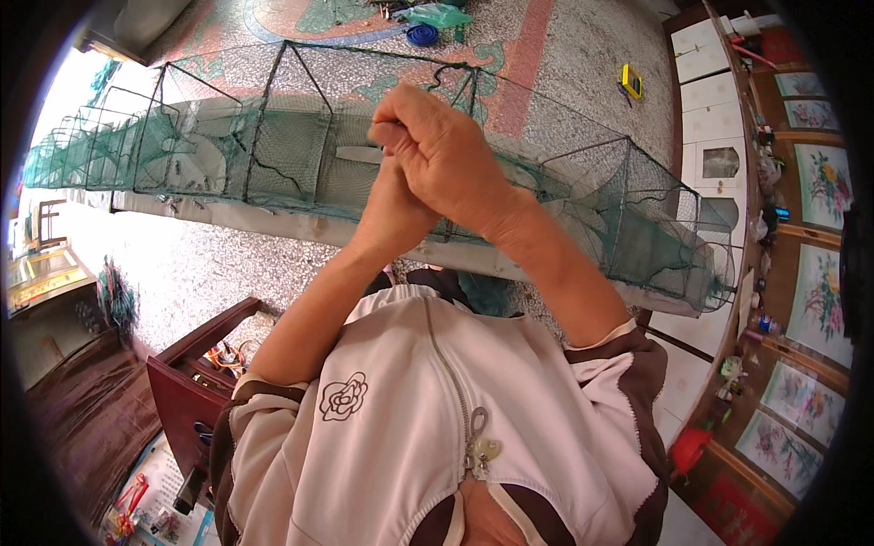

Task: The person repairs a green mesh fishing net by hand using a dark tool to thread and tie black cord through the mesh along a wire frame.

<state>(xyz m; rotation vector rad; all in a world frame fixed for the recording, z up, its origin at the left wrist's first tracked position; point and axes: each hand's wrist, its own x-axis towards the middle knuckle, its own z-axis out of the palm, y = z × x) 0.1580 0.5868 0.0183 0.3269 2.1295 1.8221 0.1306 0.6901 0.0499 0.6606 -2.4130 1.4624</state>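
Observation:
In front of my chest my two hands meet, one against the other. My right hand (451,150) is closed in front, its fingers curled in tightly; what they grip, if anything, is hidden. Behind it, my left hand (398,202) is mostly covered, and its fingers do not show clearly. A pale, flat, narrow piece (359,154) shows just left of the hands; I cannot tell whether it is held. Beyond and below them stretches a long green mesh net trap (291,150) with dark square frames, lying across a long pale board (309,223).
On the speckled floor (583,73) lie a yellow-and-black tool (631,82), a blue coil (421,35) and a green plastic bag (437,15). A dark red wooden chair (187,400) stands at the lower left. White cabinets (706,109) run along the right.

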